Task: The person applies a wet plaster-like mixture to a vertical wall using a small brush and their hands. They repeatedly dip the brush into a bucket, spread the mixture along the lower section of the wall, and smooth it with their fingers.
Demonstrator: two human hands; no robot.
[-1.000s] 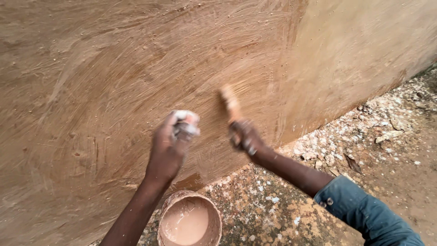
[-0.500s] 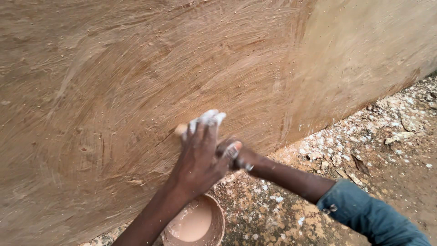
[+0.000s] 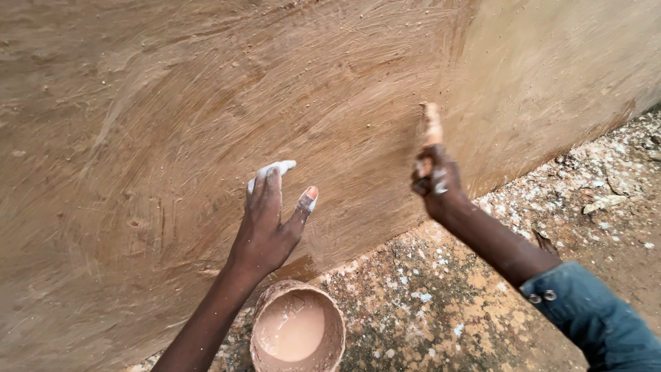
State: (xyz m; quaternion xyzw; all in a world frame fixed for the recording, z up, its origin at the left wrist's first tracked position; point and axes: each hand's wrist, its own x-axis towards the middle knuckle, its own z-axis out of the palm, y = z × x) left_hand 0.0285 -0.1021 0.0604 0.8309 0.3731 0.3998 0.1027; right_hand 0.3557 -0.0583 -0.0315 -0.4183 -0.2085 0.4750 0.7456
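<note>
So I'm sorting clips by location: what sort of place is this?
Probably an outdoor building site: a rough brown mud-plastered wall, bare stony ground at its foot, and a round bowl of pinkish-brown slurry below the left hand.

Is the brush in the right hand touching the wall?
Touching. The head view shows the brush, gripped by the right hand, with its tip pressed against the brown wall.

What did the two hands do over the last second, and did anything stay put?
The left hand crossed in front of the right, then drew back left, fingers spread by the wall. The right hand kept its grip on the brush, now raised against the wall. The bowl stayed put.
</note>
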